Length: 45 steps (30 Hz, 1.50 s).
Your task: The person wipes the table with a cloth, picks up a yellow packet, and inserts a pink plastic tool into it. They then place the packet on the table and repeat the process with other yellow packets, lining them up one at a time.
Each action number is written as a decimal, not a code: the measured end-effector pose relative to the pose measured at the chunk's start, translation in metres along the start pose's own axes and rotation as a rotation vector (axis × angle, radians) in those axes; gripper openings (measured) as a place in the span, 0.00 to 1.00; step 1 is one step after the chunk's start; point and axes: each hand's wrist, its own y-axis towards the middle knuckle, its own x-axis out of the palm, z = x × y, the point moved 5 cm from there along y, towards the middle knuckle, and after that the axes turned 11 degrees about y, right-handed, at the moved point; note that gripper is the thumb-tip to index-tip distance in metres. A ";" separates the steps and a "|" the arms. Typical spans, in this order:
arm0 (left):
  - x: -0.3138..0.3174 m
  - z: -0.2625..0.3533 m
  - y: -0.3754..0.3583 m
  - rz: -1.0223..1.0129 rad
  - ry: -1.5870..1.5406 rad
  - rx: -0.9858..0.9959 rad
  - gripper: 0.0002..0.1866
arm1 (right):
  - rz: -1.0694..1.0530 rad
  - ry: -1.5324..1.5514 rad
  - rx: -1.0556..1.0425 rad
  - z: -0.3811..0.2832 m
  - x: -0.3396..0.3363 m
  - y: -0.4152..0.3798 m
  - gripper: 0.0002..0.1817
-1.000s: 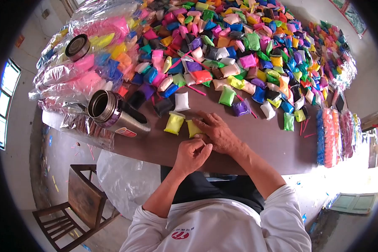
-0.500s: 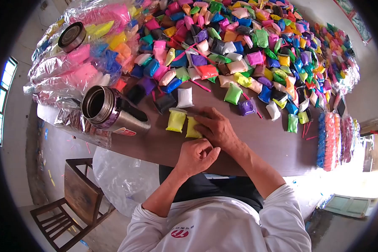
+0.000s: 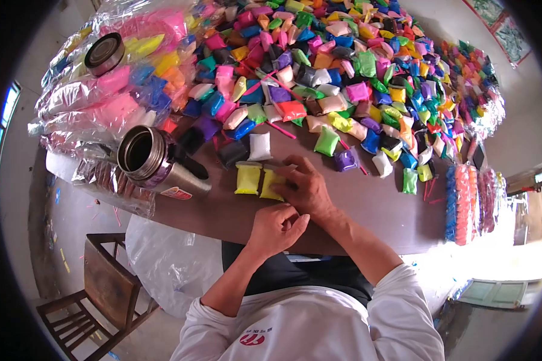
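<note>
Two small clear packets of yellow soft material lie side by side near the front of the table, the left yellow packet (image 3: 247, 179) fully in sight. My right hand (image 3: 308, 189) is on the right yellow packet (image 3: 271, 185), its bent fingers closed over the right side and hiding part of it. Just below, my left hand (image 3: 277, 228) is curled into a loose fist with the thumb sticking out, close against the right hand. Its folded fingers hide whatever may be inside. A white packet (image 3: 259, 147) lies just beyond the yellow pair.
Behind is a large heap of colourful packets (image 3: 343, 78). An open steel flask (image 3: 162, 161) stands left, its lid (image 3: 104, 54) on big clear bags (image 3: 111, 99). Bagged rows of packets (image 3: 462, 204) line the right edge. A wooden chair (image 3: 109, 274) stands lower left.
The whole view has shifted slightly with the head. Both hands and the yellow packets keep nearly the same places relative to each other.
</note>
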 end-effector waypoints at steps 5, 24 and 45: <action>0.003 -0.002 -0.002 -0.012 -0.034 -0.013 0.14 | -0.065 -0.093 -0.094 -0.002 0.003 -0.001 0.18; 0.002 0.003 0.001 -0.020 -0.096 -0.033 0.13 | 0.130 -0.570 0.004 0.066 -0.137 0.062 0.20; 0.036 0.006 -0.032 -0.069 -0.520 -0.310 0.20 | 0.388 0.179 -0.083 -0.049 -0.043 -0.116 0.25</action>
